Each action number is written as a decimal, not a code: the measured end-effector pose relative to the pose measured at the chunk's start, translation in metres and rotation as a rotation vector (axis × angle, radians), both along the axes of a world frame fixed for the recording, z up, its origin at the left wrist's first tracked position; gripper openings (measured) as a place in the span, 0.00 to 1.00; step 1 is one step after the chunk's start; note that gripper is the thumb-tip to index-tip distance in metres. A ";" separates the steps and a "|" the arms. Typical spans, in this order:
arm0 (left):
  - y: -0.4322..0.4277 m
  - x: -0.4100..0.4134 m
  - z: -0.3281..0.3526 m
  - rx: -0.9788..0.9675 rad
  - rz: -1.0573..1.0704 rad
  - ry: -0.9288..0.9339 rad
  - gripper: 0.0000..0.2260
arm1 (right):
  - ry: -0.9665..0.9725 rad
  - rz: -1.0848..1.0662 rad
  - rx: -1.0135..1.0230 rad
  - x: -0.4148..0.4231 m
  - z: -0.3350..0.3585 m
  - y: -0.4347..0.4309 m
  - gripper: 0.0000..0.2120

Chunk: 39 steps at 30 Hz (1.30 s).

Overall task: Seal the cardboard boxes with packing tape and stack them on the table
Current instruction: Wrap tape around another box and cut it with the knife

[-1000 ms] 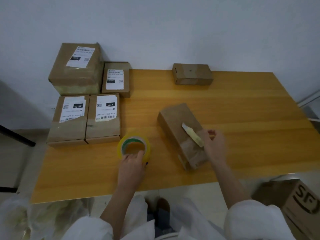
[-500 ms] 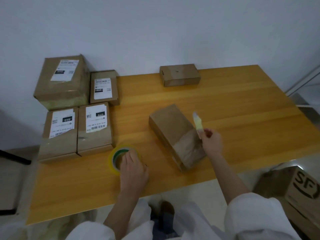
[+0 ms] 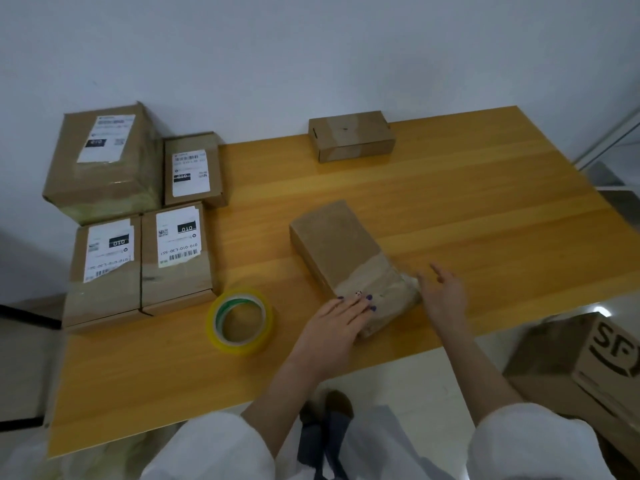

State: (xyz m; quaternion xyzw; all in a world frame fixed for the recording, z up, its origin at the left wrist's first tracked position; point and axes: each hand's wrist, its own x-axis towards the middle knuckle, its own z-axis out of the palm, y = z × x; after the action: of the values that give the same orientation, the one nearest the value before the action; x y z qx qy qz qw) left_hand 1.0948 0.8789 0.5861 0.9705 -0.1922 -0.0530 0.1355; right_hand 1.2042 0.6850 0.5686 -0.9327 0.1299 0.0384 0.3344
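The box (image 3: 341, 247) runs lengthwise away, slanting left; on its near end the left hand (image 3: 337, 318) presses flat, and the right hand (image 3: 443, 294) is open just beside.

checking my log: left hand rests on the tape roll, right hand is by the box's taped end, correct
Not quite. The left hand rests flat on the taped end of the box, not on the tape roll, which lies untouched on the table beside it. The right hand is by that end, as you said. The head view shows this.
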 end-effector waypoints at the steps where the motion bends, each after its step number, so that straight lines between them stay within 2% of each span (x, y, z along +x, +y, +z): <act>1: 0.009 -0.001 0.002 -0.019 -0.012 -0.003 0.22 | 0.000 0.083 0.065 0.008 0.007 0.008 0.25; 5: 0.035 -0.007 0.013 -0.052 0.040 0.038 0.18 | 0.028 0.374 0.150 0.027 0.024 0.050 0.41; 7: 0.032 -0.003 0.016 -0.085 0.168 0.041 0.14 | 0.061 0.478 0.151 0.026 0.021 0.071 0.45; 8: 0.028 0.004 0.014 -0.072 0.260 -0.028 0.13 | 0.069 0.508 0.137 0.027 0.015 0.078 0.46; 10: 0.014 0.024 0.006 -0.041 0.443 -0.144 0.17 | 0.084 0.494 0.143 0.026 -0.001 0.086 0.44; 14: -0.008 0.058 -0.006 0.008 0.713 0.006 0.28 | 0.035 0.354 0.238 0.020 -0.022 0.089 0.30; 17: -0.012 0.062 -0.020 0.114 0.748 0.019 0.31 | -0.025 0.346 0.288 0.020 -0.029 0.091 0.25; 22: -0.009 0.058 -0.025 0.118 0.778 0.009 0.31 | -0.001 0.369 0.275 0.020 -0.031 0.088 0.25; 26: 0.001 0.055 -0.024 -0.051 0.790 0.069 0.33 | 0.007 0.377 0.254 0.019 -0.030 0.089 0.27; 29: 0.011 0.051 -0.017 -0.099 0.751 0.100 0.32 | 0.026 0.363 0.253 0.015 -0.028 0.092 0.31; 32: 0.024 0.045 -0.013 -0.148 0.687 0.150 0.29 | 0.053 0.364 0.273 0.013 -0.026 0.092 0.31; 34: 0.035 0.038 -0.012 -0.338 0.646 0.169 0.26 | 0.073 0.347 0.295 0.013 -0.023 0.093 0.30; 36: 0.042 0.032 -0.009 -0.583 0.711 0.217 0.24 | 0.087 0.290 0.416 0.009 -0.018 0.093 0.26; 39: 0.037 0.031 -0.003 -0.755 0.908 0.330 0.23 | 0.211 0.097 0.743 0.005 -0.003 0.099 0.21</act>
State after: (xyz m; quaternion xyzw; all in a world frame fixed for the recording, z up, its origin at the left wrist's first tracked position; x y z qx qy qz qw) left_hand 1.1259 0.9163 0.5834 0.8196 0.2585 -0.0677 0.5069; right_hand 1.2096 0.7838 0.5657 -0.7441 0.0968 0.1944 0.6318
